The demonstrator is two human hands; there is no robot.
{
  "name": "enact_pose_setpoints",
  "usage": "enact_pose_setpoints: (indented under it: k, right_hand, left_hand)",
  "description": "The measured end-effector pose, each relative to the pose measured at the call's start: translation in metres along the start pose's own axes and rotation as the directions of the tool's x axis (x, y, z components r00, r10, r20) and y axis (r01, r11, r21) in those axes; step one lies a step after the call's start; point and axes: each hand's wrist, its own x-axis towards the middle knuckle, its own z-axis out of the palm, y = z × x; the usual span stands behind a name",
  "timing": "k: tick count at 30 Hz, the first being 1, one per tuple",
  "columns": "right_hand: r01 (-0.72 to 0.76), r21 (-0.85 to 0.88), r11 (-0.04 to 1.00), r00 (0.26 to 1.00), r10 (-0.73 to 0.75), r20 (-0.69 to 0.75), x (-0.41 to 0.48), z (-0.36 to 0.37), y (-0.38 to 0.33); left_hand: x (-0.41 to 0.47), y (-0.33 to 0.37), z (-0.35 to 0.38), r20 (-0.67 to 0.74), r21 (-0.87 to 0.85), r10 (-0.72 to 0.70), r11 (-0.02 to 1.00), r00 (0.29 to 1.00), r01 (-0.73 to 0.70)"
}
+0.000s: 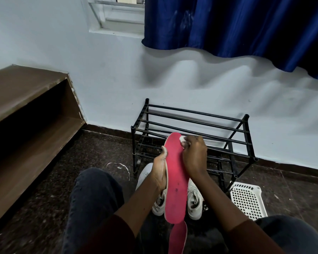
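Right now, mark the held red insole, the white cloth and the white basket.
held red insole [174,171]: head view, middle of its red face.
white cloth [182,138]: head view, exposed bit near the insole's tip.
white basket [246,200]: head view, perforated side.

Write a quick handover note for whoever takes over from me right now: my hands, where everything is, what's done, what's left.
Left hand grips the red insole by its left edge, holding it up.
Right hand holds a white wad and presses it on the insole's far end.
The second insole lies lower, between the knees, unheld.
The white shoes stand on the floor below, in front of the black rack, with a white basket to the right.
Done: both insoles are out.
Left: dark marks show on the held insole's near half. Probably wipe those, then the second insole, then refit.
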Motion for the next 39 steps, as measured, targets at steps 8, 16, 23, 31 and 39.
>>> enact_pose_setpoints:
  k: [8,16,23,31,39]
  right_hand:
    - [-0.316,0.204,0.927,0.941,0.279,0.189,-0.1,0.001,0.03]
    - [-0.443,0.448,0.777,0.876,0.481,0.033,-0.089,-0.02,0.044]
    - [0.022,0.071,0.997,0.997,-0.028,0.076,-0.027,-0.022,0.028]
    - [-0.107,0.165,0.98,0.97,0.067,0.234,-0.109,-0.023,0.051]
    - [0.054,0.072,0.996,0.998,-0.057,0.036,-0.068,-0.04,0.047]
  left_hand:
    - [0.023,0.019,-0.003,0.036,-0.184,0.131,0.975,0.991,-0.122]
    - [0.029,0.013,0.012,0.196,-0.204,0.082,0.978,0.977,-0.041]
    - [0.026,-0.005,0.016,0.182,-0.07,-0.006,0.997,0.983,0.019]
    - [0.035,-0.023,0.002,0.167,-0.274,0.049,0.962,0.985,-0.002]
    - [0.034,-0.044,-0.001,0.126,-0.155,-0.116,0.979,0.985,0.135]
